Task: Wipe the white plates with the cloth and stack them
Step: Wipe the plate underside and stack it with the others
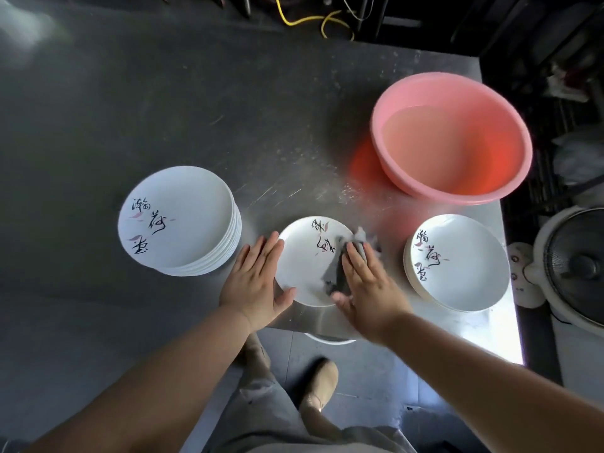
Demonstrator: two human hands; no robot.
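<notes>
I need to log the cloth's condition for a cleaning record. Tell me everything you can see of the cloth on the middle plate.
The cloth is a dark grey, crumpled rag with a paler bunched end toward the pink basin. It looks soft, possibly damp. It lies on the right part of the middle plate, spilling slightly over its right rim. The right hand presses flat on it, fingers spread, hiding much of it. The left hand steadies the plate's left rim and does not touch the cloth.

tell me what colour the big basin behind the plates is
Pink, seen best in the head view: the basin sits on the table's far right.
</notes>
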